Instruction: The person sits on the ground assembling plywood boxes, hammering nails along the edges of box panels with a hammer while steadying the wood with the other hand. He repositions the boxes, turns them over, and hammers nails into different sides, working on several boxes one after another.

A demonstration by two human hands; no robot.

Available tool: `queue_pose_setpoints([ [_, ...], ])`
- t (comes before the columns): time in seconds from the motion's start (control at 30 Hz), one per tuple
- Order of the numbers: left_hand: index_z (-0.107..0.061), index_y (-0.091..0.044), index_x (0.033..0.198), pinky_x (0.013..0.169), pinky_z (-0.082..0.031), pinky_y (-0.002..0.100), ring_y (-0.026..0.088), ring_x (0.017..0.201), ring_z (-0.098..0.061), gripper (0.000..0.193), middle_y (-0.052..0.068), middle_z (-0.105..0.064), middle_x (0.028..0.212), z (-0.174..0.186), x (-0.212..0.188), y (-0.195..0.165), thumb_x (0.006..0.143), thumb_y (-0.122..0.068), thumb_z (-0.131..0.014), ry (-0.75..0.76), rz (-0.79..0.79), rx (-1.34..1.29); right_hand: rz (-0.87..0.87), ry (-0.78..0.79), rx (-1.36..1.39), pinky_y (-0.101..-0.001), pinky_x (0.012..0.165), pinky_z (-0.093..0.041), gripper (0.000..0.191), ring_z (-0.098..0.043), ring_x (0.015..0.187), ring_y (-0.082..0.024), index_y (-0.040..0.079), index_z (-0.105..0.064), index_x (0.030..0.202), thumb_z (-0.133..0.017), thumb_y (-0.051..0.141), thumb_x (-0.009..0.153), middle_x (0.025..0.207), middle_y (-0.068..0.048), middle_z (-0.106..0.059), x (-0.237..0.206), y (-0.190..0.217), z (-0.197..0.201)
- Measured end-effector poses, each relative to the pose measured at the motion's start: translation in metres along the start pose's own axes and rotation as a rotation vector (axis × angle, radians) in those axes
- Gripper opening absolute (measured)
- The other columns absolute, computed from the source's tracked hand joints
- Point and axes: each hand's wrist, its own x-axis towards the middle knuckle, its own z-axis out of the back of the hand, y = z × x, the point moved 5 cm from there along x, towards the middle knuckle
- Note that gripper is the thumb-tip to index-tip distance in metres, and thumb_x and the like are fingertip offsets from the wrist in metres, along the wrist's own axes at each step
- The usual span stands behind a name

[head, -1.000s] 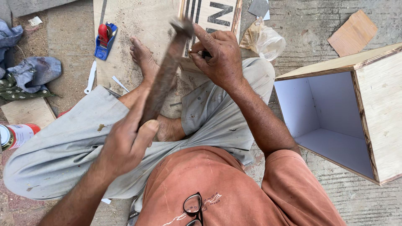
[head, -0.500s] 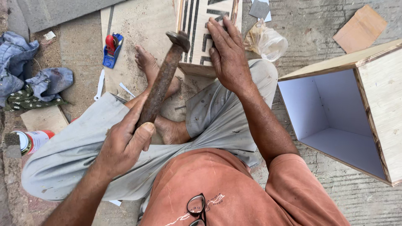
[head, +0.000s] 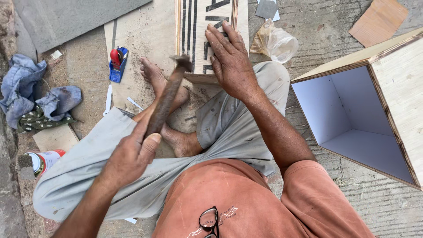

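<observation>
From my remote view, looking straight down from a head-worn camera, the left hand (head: pixel 128 156) is wrapped fully closed round the wooden handle of a hammer (head: pixel 167 99). Its dark metal head is blurred and sits just beside the near edge of a board (head: pixel 194 26) printed with black stripes. The right hand (head: pixel 229 59) lies flat and spread on that board, fingers extended, pinning it and grasping nothing.

I judge the main danger to be the hammer head landing on the right fingers, because they rest close to the board's near edge. A glancing blow could also drop onto the bare foot (head: pixel 154 77) just under the hammer. I cannot see any nail, so I cannot tell what the head would meet.

The person sits cross-legged in pale trousers on rough concrete ground (head: pixel 365 207), outdoors or in an open workshop. An open plywood box (head: pixel 396 83) with a white inside stands to the right. A blue and red hand plane (head: pixel 116 64), crumpled rags (head: pixel 39 94), a tin can (head: pixel 44 161) and a plastic bag (head: pixel 275 42) lie around.
</observation>
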Motion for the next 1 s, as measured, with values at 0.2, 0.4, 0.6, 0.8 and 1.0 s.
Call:
queue_pose_setpoints([
  [0.2,-0.044,-0.002,0.153,0.050,-0.046,0.026,0.010,0.060,-0.055,0.050,0.007,-0.061,0.083,0.029,-0.024,-0.025,0.108,-0.024,-0.050,-0.252,0.067,-0.410,-0.010,0.003,0.000,-0.0497,0.134,-0.022,0.056,-0.022,0.159,-0.029,0.015,-0.043,0.160,-0.063,0.014,0.108,0.168,-0.003,-0.039,0.001,-0.002,-0.004],
  [0.4,-0.044,-0.004,0.150,0.059,-0.048,0.031,0.014,0.064,-0.057,0.052,0.009,-0.059,0.077,-0.003,0.003,-0.015,0.101,-0.019,-0.052,-0.012,0.158,0.006,0.003,-0.015,-0.012,-0.0492,0.134,-0.023,0.056,-0.022,0.160,-0.029,0.015,-0.044,0.160,-0.064,0.013,0.107,0.168,-0.002,-0.038,0.000,0.000,-0.002],
  [0.6,-0.034,0.002,0.161,0.056,-0.047,0.031,0.012,0.065,-0.053,0.067,0.004,-0.060,0.081,0.010,-0.044,0.014,0.100,-0.018,-0.051,-0.162,0.089,-0.300,0.019,-0.005,-0.008,-0.0509,0.134,-0.020,0.058,-0.022,0.159,-0.030,0.013,-0.044,0.160,-0.065,0.012,0.106,0.168,-0.003,-0.038,0.000,0.002,-0.003],
  [0.8,-0.030,-0.001,0.162,0.066,-0.051,0.029,0.013,0.070,-0.059,0.065,0.006,-0.063,0.086,-0.018,-0.027,0.045,0.104,-0.015,-0.054,-0.093,0.020,-0.033,-0.010,0.006,0.013,-0.0510,0.134,-0.021,0.058,-0.023,0.160,-0.030,0.015,-0.045,0.159,-0.065,0.013,0.105,0.169,-0.002,-0.037,0.000,0.002,-0.003],
  [1.0,-0.040,0.003,0.159,0.058,-0.050,0.030,0.015,0.064,-0.056,0.064,0.006,-0.063,0.083,0.015,-0.044,0.016,0.098,-0.015,-0.053,-0.300,0.076,-0.335,-0.006,0.024,0.012,-0.0536,0.133,-0.020,0.058,-0.022,0.159,-0.030,0.015,-0.044,0.160,-0.065,0.013,0.106,0.169,-0.001,-0.036,0.001,0.004,-0.003],
])
